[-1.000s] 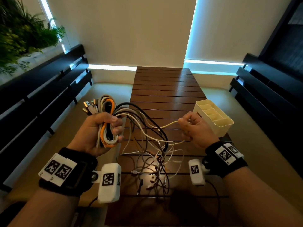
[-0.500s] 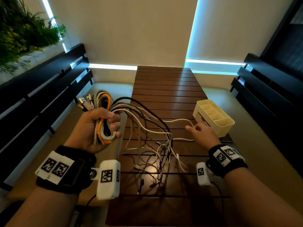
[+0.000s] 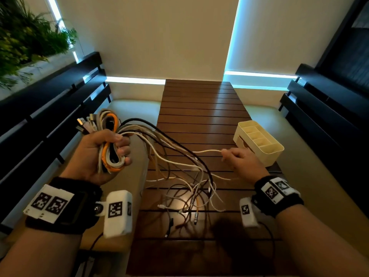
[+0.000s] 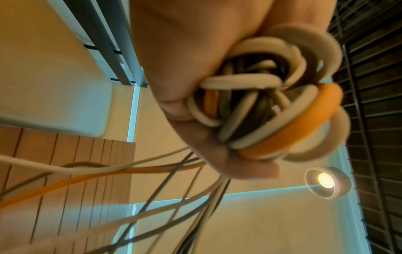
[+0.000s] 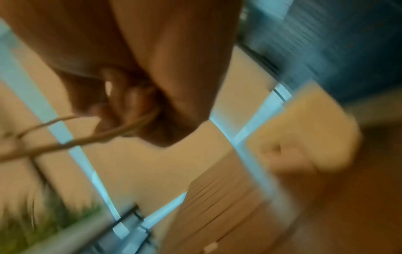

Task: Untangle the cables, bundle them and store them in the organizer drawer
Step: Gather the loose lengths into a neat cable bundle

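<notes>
Head view showed the left hand (image 3: 99, 154) squeezing the looped cables (image 3: 108, 148), while the right hand (image 3: 242, 162) pinched one white cable (image 3: 207, 151) near the organizer (image 3: 259, 144). Pulling hard could tighten the knots in the messy pile (image 3: 191, 196) on the table (image 3: 199, 108).

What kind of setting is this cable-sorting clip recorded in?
Probably a booth-style seating nook, perhaps a café or lounge: a narrow dark slatted wooden table between two cushioned benches with black slatted backs, green plants behind, and glowing wall light strips.
</notes>
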{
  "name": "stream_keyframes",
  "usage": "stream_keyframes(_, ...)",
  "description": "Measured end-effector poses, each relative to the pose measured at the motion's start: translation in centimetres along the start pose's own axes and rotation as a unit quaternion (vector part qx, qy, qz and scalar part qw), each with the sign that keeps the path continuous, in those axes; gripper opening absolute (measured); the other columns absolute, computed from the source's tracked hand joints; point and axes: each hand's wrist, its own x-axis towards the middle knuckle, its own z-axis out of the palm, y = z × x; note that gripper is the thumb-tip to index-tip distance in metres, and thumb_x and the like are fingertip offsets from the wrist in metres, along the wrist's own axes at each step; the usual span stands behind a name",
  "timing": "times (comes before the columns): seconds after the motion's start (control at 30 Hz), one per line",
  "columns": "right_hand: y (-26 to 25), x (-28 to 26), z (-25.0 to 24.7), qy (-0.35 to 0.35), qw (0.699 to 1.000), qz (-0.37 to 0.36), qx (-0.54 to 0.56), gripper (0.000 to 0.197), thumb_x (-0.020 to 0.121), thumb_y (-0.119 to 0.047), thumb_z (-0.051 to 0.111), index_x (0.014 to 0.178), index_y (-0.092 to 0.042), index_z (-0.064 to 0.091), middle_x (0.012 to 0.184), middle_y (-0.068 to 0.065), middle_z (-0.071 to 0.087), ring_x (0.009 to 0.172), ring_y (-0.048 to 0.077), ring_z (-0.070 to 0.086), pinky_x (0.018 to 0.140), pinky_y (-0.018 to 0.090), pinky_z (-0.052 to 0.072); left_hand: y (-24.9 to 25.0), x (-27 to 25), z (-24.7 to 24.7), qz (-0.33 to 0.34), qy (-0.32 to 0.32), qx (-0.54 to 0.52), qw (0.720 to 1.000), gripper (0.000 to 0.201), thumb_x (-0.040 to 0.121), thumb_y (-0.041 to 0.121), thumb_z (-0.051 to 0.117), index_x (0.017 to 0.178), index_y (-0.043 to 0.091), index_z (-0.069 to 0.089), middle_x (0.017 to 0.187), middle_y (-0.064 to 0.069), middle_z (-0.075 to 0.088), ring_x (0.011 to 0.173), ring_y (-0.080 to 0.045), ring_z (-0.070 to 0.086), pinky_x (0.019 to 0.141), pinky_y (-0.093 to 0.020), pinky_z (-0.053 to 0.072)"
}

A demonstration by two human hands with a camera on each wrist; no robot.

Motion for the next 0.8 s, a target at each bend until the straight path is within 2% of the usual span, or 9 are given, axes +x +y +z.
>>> stream_keyframes(0.13, 0.1, 1.6, -0.3, 0.107, 0.953, -0.046, -0.278, 0.063, 0.083, -0.075, 0.051, 0.057, -0.018, 0.057, 0.056, -0.001, 0.054, 0.054, 0.014, 0.051, 0.055, 0.032, 0.046, -0.5, 0.1, 0.2, -0.001, 0.015, 0.013, 1.000, 0.027, 0.075, 0.014, 0.043, 0.049, 0.021, 0.048, 0.057, 0.005, 0.034, 0.045, -0.006, 0.040, 0.043, -0.022, 0.043)
stream_keyframes(0.2, -0.2, 1.9, -0.3, 0.132, 0.924, 0.025, -0.359, 0.074, 0.074, -0.090, 0.039, 0.061, -0.019, 0.057, 0.061, -0.001, 0.056, 0.060, 0.015, 0.053, 0.058, 0.032, 0.050, -0.9, 0.2, 0.7, -0.007, 0.005, 0.000, 1.000, 0.017, 0.068, 0.017, 0.059, 0.056, 0.018, 0.047, 0.058, 0.005, 0.034, 0.045, -0.007, 0.041, 0.044, -0.023, 0.043)
stream_keyframes(0.3, 0.1, 2.1, 0.1, 0.128, 0.920, 0.086, -0.360, 0.083, 0.066, -0.098, 0.031, 0.064, -0.020, 0.060, 0.066, -0.001, 0.059, 0.064, 0.015, 0.056, 0.061, 0.032, 0.051, -1.4, 0.5, 0.4, -0.025, -0.025, -0.018, 0.999, 0.051, 0.044, 0.019, 0.084, 0.074, 0.018, 0.042, 0.059, 0.004, 0.037, 0.046, -0.008, 0.044, 0.045, -0.025, 0.046)
stream_keyframes(0.37, 0.7, 2.1, 0.5, 0.108, 0.944, 0.085, -0.299, 0.078, 0.067, -0.094, 0.037, 0.065, -0.020, 0.064, 0.067, -0.001, 0.061, 0.066, 0.015, 0.058, 0.066, 0.036, 0.054, -1.8, 0.5, 0.6, -0.031, -0.035, -0.012, 0.999, 0.053, 0.044, 0.018, 0.085, 0.077, 0.018, 0.043, 0.059, 0.004, 0.038, 0.047, -0.009, 0.044, 0.046, -0.027, 0.047)
stream_keyframes(0.47, 1.1, 1.7, 1.0, 0.067, 0.976, 0.057, -0.197, 0.055, 0.082, -0.070, 0.057, 0.071, -0.017, 0.063, 0.071, 0.004, 0.062, 0.071, 0.020, 0.058, 0.076, 0.045, 0.055, -2.8, 0.6, 1.6, -0.031, -0.044, -0.002, 0.999, 0.032, 0.057, 0.015, 0.077, 0.066, 0.017, 0.046, 0.063, 0.002, 0.036, 0.048, -0.010, 0.045, 0.048, -0.028, 0.048)
stream_keyframes(0.57, 0.9, 1.3, 1.5, 0.023, 0.980, 0.052, -0.193, 0.036, 0.089, -0.054, 0.063, 0.097, -0.019, 0.067, 0.096, 0.000, 0.063, 0.090, 0.017, 0.060, 0.086, 0.040, 0.054, -3.6, 0.8, 2.6, -0.045, -0.058, -0.001, 0.997, 0.036, 0.058, 0.013, 0.076, 0.068, 0.016, 0.041, 0.062, -0.001, 0.037, 0.048, -0.012, 0.047, 0.049, -0.031, 0.050)
stream_keyframes(0.67, -0.1, 0.6, 1.8, 0.024, 0.988, 0.021, -0.149, 0.053, 0.088, -0.040, 0.069, 0.136, -0.023, 0.053, 0.133, -0.004, 0.047, 0.120, 0.014, 0.050, 0.098, 0.035, 0.048, -3.8, 0.9, 3.5, -0.047, -0.054, 0.022, 0.997, 0.017, 0.069, 0.009, 0.060, 0.062, 0.014, 0.045, 0.060, -0.002, 0.039, 0.047, -0.013, 0.046, 0.048, -0.030, 0.050)
stream_keyframes(0.73, -2.0, -0.3, 1.9, 0.027, 0.994, -0.029, -0.104, 0.066, 0.087, -0.032, 0.072, 0.145, -0.027, 0.042, 0.141, -0.009, 0.037, 0.125, 0.009, 0.041, 0.095, 0.024, 0.041, -3.9, 1.0, 4.0, -0.051, -0.047, 0.032, 0.997, 0.013, 0.072, 0.009, 0.054, 0.062, 0.013, 0.047, 0.059, -0.003, 0.040, 0.047, -0.013, 0.047, 0.049, -0.030, 0.050)
stream_keyframes(0.8, -4.2, -1.0, 2.1, -0.018, 0.999, -0.038, -0.032, 0.075, 0.086, -0.030, 0.073, 0.150, -0.033, 0.033, 0.144, -0.012, 0.033, 0.127, 0.008, 0.041, 0.097, 0.025, 0.043, -4.0, 1.0, 4.2, -0.058, -0.044, 0.037, 0.997, 0.012, 0.072, 0.009, 0.054, 0.066, 0.011, 0.044, 0.060, -0.004, 0.041, 0.047, -0.014, 0.048, 0.049, -0.030, 0.051)
